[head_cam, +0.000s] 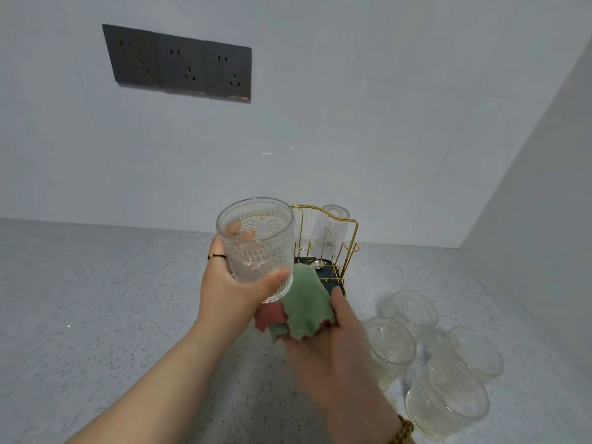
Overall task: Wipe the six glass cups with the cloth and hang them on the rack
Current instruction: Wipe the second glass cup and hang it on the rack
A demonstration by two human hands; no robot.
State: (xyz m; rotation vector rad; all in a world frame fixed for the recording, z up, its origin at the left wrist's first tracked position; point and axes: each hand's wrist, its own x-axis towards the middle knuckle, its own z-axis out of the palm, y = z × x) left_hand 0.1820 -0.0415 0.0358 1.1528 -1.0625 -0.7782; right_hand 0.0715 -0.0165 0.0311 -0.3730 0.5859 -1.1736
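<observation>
Now | my left hand [237, 283] grips cup [256, 248], mouth up, slightly tilted | right hand [333, 344] clutches cloth [302, 310] at its base | rack [339, 251] just behind, 1 o'clock, left nearer | four cups [390, 344] at 4 o'clock

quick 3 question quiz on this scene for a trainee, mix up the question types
1. True or false: the left hand grips a cup.
2. How many cups hang on the rack? A none, B one, C three.
3. Fill in: the right hand holds the ____.

Key: 1 true; 2 B, the one hung cup; 3 cloth.
</observation>
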